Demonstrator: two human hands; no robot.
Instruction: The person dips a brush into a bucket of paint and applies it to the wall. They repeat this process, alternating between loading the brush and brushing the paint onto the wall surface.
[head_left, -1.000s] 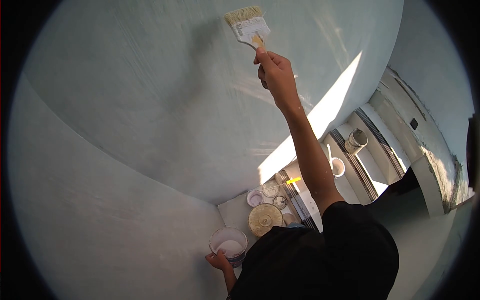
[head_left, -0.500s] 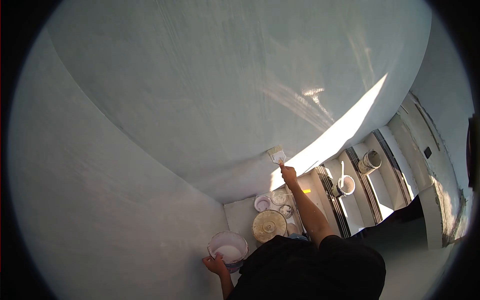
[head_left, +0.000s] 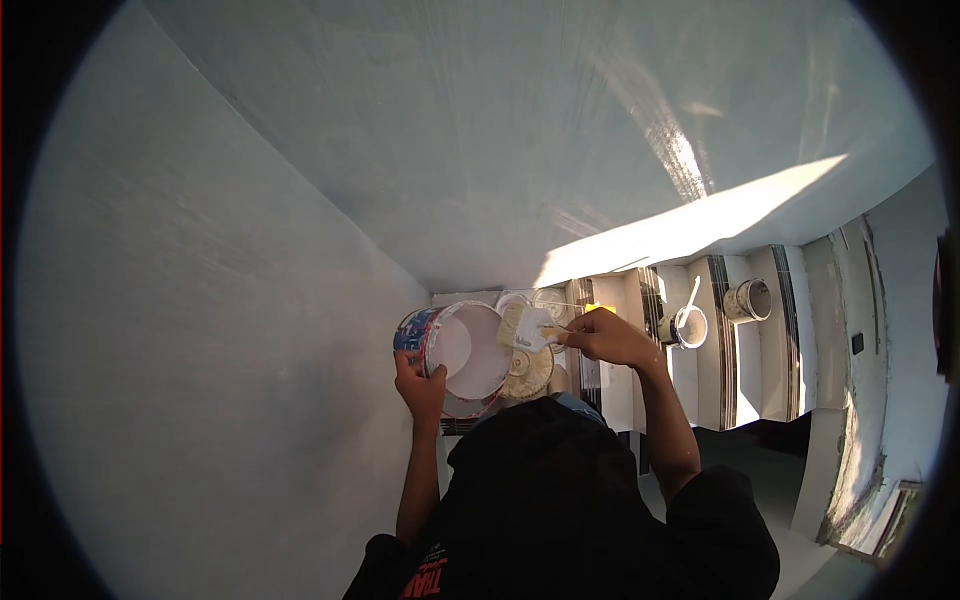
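My left hand (head_left: 421,388) grips the side of a paint bucket (head_left: 410,330), thumb over its near rim. Pale paint (head_left: 455,345) shows inside the tilted bucket, whose outside is blue, red and white. In my right hand (head_left: 607,338) is a wide paintbrush (head_left: 524,328), held by its handle with the fingers wrapped round it. Its paint-coated bristles point left, right at the bucket's right rim. Below the brush a round, stained lid (head_left: 530,375) shows, partly hidden by the bucket and brush.
Steps with dark striped edges (head_left: 720,340) run off to the right. A bucket with a white stick (head_left: 684,326) and another container (head_left: 747,300) stand on them. Smaller tubs (head_left: 548,297) sit behind the brush. Plain walls (head_left: 250,330) rise ahead and at left, with a sunlit patch (head_left: 690,225).
The brush has come away from the wall, back to the bucket. My left hand has raised the bucket up in front of me and tilted it. The view has shifted.
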